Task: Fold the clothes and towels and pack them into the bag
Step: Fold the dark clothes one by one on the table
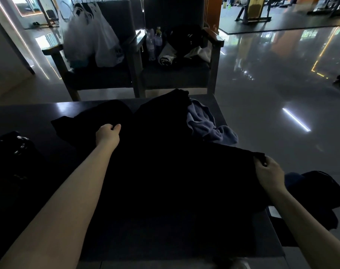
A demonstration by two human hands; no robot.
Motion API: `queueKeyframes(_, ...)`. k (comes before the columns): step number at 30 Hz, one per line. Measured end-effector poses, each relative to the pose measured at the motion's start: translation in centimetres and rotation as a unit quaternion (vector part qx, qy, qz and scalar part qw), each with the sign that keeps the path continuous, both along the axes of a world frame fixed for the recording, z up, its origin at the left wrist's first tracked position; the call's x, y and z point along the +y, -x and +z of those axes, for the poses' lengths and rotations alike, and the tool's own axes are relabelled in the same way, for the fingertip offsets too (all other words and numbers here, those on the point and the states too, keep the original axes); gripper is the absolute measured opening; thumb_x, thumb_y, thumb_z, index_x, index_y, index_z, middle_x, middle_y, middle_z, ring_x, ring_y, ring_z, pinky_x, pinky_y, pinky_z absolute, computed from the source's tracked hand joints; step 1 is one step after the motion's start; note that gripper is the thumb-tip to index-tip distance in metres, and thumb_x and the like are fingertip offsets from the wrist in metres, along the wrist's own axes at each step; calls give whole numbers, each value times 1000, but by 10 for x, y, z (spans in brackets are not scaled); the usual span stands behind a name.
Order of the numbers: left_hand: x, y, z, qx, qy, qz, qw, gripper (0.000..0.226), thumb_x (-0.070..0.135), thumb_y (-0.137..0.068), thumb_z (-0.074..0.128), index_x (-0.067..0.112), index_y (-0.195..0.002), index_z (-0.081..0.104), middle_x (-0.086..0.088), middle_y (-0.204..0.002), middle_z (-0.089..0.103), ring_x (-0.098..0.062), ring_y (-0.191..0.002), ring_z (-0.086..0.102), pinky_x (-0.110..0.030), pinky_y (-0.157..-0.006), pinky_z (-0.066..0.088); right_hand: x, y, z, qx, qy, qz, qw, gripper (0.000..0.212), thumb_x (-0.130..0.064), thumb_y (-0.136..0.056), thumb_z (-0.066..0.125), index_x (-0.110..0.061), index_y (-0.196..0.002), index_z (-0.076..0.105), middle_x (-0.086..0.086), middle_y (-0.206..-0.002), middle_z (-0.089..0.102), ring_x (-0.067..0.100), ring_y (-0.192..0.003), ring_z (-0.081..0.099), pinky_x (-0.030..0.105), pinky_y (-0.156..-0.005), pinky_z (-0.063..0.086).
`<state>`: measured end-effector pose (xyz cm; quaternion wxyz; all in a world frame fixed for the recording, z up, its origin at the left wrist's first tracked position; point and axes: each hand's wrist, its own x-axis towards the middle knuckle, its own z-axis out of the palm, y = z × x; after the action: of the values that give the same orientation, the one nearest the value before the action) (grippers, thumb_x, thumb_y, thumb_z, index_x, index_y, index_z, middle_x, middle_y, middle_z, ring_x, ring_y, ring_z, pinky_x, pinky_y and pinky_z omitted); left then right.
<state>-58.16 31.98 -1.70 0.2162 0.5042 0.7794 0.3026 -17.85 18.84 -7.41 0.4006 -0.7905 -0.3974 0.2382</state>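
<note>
1. Nearest the camera, and largest in view, a black garment [175, 171] lay spread across the dark table [29, 113]. It was too dim to tell whether it was a shirt or trousers.
2. What looked like a dark bag [13, 152] sat on the table's left end, well apart from the garment's main spread and on the left arm's side.
3. Another dark cloth [320, 191] hung off the table's right edge, just beside the right wrist.
4. A crumpled blue towel [206, 123] lay at the far right of the table, touching the garment and not yet folded.
5. The left hand [108, 135] reached farther out, with fingers and thumb curled into the fabric at the garment's far-left part.
6. The right hand [269, 173] stayed closer to the body and pinched the garment's near-right corner, lifting it slightly off the surface.
7. The cloth was held between the two grips, so its long axis ran diagonally from far left to near right. A fold would probably carry the right-hand corner across toward the left hand, since that corner was already raised. The bag would then be nearer the left hand for packing.
</note>
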Motion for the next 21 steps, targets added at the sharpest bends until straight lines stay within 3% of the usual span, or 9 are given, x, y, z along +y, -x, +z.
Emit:
queueKeyframes(4, -5, 2, -9, -103, 137, -83, 982, 66, 50, -98, 37, -1, -140, 42, -19, -136, 49, -34, -121, 49, -38, -101, 37, 1, -6, -2, 60, 10, 9, 998, 25, -32, -96, 51, -8, -98, 56, 14, -93, 61, 30, -87, 58, 34, -72, 42)
queueKeyframes(6, -9, 4, -14, -126, 150, -111, 974, 65, 47, -95, 48, 1, -140, 42, -13, -122, 58, -28, -109, 57, -33, -92, 43, -2, -6, 1, 139, 1, 11, 990, 25, -28, -94, 55, -6, -103, 57, 11, -88, 62, 26, -77, 60, 32, -65, 47)
queueKeyframes(8, -14, 7, -16, -116, 131, -117, 977, 44, 29, -94, 56, 1, -128, 52, -7, -94, 61, -19, -82, 59, -26, -69, 44, -5, -4, 6, 215, -10, 14, 976, 23, -20, -91, 60, -3, -106, 57, 9, -84, 62, 21, -70, 59, 29, -58, 46)
queueKeyframes(10, -18, 11, -16, -100, 107, -112, 983, 33, 20, -92, 59, 3, -120, 58, -10, -91, 62, -18, -77, 58, -26, -63, 43, -7, -2, 11, 252, -1, 17, 967, 21, -16, -89, 62, -1, -103, 59, 11, -81, 63, 20, -64, 60, 28, -55, 47)
queueKeyframes(13, -25, 16, -11, -123, 75, -92, 985, 39, 22, -90, 64, 6, -125, 57, -16, -111, 63, -28, -96, 61, -35, -86, 48, -11, -2, 19, 287, 22, 25, 958, 15, -16, -90, 62, -1, -91, 61, 11, -75, 62, 17, -53, 61, 19, -42, 48)
queueKeyframes(15, -31, 18, -7, -150, 59, -77, 984, 43, 23, -92, 62, 8, -131, 54, -17, -120, 61, -32, -107, 59, -40, -98, 45, -13, -4, 24, 285, 33, 30, 957, 13, -13, -91, 60, 0, -92, 60, 11, -74, 61, 20, -57, 57, 18, -40, 47)
queueKeyframes(17, -37, 17, -5, -162, 42, -80, 983, 43, 22, -94, 59, 10, -134, 51, -17, -124, 59, -33, -111, 57, -40, -101, 43, -15, -9, 28, 272, 45, 39, 961, 12, -9, -91, 58, 1, -98, 59, 12, -75, 60, 22, -61, 56, 24, -46, 49)
queueKeyframes(21, -51, 13, 3, -129, 64, -90, 986, 41, 18, -93, 59, 8, -132, 53, -15, -120, 60, -30, -105, 58, -34, -91, 45, -23, -27, 30, 235, 86, 72, 966, 19, -7, -92, 56, 0, -110, 58, 16, -85, 64, 27, -69, 60, 35, -64, 49)
